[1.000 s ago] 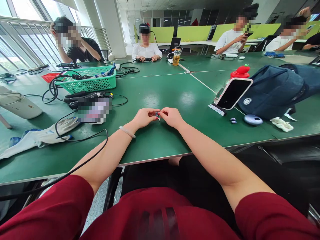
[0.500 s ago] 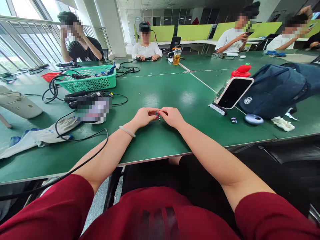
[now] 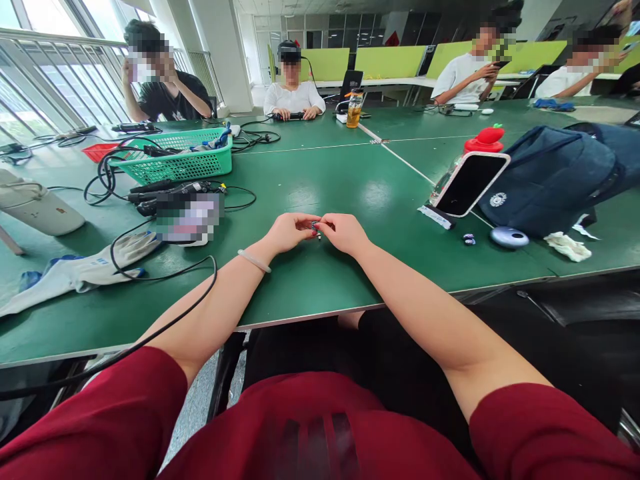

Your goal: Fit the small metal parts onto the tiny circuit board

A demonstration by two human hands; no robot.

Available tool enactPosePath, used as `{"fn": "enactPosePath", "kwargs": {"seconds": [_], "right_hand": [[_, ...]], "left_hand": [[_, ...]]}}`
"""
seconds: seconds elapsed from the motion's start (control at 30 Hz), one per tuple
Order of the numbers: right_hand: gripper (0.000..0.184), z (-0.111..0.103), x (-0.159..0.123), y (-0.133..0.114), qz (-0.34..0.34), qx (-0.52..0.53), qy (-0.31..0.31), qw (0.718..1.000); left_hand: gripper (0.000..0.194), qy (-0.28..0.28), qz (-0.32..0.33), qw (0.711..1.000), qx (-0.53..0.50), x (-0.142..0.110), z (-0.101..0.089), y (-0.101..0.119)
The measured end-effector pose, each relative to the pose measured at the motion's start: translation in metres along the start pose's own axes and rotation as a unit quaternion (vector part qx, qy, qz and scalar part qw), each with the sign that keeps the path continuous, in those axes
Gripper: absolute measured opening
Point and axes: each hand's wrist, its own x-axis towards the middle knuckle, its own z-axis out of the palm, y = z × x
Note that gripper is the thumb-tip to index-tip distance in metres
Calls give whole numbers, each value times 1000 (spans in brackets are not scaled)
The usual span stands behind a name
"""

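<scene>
Main risk: dropping the small trinket [image 3: 315, 227]. It's tiny and only my fingertips hold it, so a slip or an uneven pull could send it onto the table [image 3: 340, 287]. Its dangling bit [image 3: 319, 237] hangs under the pinch and could catch a thumb. Cable [image 3: 216, 267] crosses my left forearm in view; a wide left-arm move might tug it.

Pose: left hand [image 3: 290, 232] and right hand [image 3: 344, 233] meet tip to tip over the table in front of me, fingers of both pinched on the trinket between them. Exact contact points too small to read. Forearms angle inward, elbows wide.
</scene>
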Motion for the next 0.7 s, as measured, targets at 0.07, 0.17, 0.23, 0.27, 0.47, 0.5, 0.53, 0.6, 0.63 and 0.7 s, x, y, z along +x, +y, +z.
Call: {"fn": "enactPosePath", "kwargs": {"seconds": [0.07, 0.17, 0.23, 0.27, 0.47, 0.5, 0.53, 0.6, 0.63, 0.7], "right_hand": [[27, 0, 0, 0, -7, -7, 0, 1000], [28, -1, 0, 0, -17, -15, 2, 1000], [31, -1, -1, -1, -19, -16, 4, 1000], [32, -1, -1, -1, -19, -15, 4, 1000], [35, -1, -1, -2, -10, 3, -2, 1000], [35, -1, -1, -2, -9, 5, -4, 1000], [35, -1, -1, -1, -7, 6, -5, 1000], [34, 0, -1, -1, -1, 6, -7, 1000], [34, 0, -1, -1, 2, 5, -8, 1000], [33, 1, 0, -1, 6, 4, -10, 1000]], "left_hand": [[40, 5, 1, 1000, -3, 0, 0, 0], [40, 12, -2, 1000, -8, 0, 1, 1], [39, 14, -6, 1000, -15, 0, 2, 2], [39, 15, -9, 1000, -20, 0, 2, 3], [39, 15, -8, 1000, -23, -1, 2, 5], [39, 15, -3, 1000, -16, -2, 2, 5], [39, 14, 0, 1000, -10, -2, 1, 5], [40, 11, 3, 1000, 1, -2, 1, 5], [41, 10, 2, 1000, 5, -2, 0, 5], [43, 6, 0, 1000, 12, -2, 0, 6]]}}
